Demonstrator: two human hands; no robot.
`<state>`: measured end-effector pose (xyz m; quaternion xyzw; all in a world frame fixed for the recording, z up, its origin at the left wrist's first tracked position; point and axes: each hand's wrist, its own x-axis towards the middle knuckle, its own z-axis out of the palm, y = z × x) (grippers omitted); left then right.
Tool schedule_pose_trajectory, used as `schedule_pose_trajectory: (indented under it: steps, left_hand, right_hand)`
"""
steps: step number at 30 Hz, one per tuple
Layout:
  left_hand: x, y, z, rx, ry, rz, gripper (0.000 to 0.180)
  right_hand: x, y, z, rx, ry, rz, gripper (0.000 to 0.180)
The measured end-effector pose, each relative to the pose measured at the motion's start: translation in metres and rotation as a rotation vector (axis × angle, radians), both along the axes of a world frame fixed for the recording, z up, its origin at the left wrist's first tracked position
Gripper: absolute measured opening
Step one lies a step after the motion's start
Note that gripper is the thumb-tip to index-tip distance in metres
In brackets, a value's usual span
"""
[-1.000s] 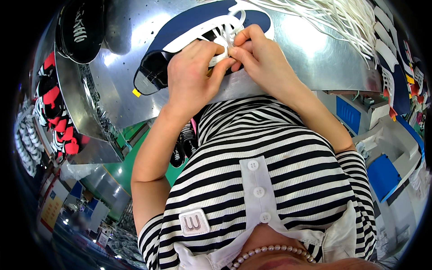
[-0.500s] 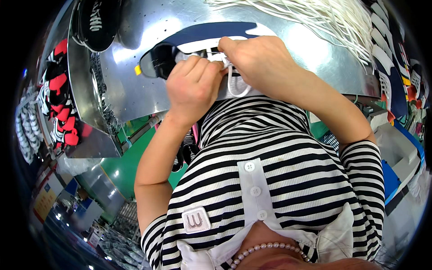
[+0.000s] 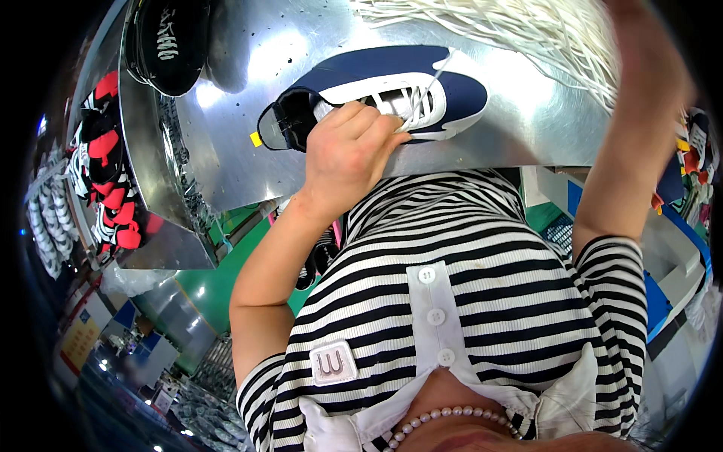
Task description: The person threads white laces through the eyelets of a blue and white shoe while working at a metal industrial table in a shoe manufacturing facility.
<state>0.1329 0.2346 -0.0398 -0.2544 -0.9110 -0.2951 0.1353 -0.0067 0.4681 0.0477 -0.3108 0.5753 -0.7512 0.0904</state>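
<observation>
A navy and white sneaker upper (image 3: 361,62) lies on the metal table, its toe pointing right and its black-lined heel opening at the left. My left hand (image 3: 348,151) is closed on its near side, thumb and fingers pressed together beside the eyelets. White shoelace (image 3: 416,105) crosses the toe-end eyelets. One strand slants from near my left fingertips over the toe. At the upper right, my raised right hand (image 3: 654,64) is smeared by motion and partly past the picture's edge, close to the pile of white laces (image 3: 520,34). Its fingers cannot be made out.
Black shoes (image 3: 169,45) stand at the table's far left. A small yellow piece (image 3: 256,139) sits by the heel. Red, black and white shoe pieces (image 3: 113,166) hang or stack left of the metal table (image 3: 248,169). More shoe parts (image 3: 689,162) line the right side.
My right hand has left the shoe and swung up and right, past the lace pile. The toe and laced eyelets now show. My left hand has moved slightly right and down.
</observation>
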Motion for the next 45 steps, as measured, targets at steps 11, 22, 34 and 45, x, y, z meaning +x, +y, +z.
schedule_pose_trajectory:
  steps: [11, 22, 34, 45]
  left_hand:
    - [-0.001, -0.017, 0.018, 0.262, -0.631, 0.495, 0.063]
    - [-0.007, -0.004, 0.0, 0.315, -0.437, 0.684, 0.047]
    - [-0.004, 0.0, -0.007, 0.362, -0.383, 0.633, 0.042]
    - [0.001, 0.002, -0.012, 0.353, -0.312, 0.556, 0.03]
  right_hand:
    - [0.052, -0.059, -0.066, 0.087, -0.649, 0.118, 0.016]
    - [0.045, -0.084, -0.104, 0.392, -0.209, 0.039, 0.017]
    - [0.07, -0.057, -0.085, 0.705, 0.082, -0.127, 0.017]
    - [0.057, -0.08, -0.094, 0.996, 0.631, -0.098, 0.022]
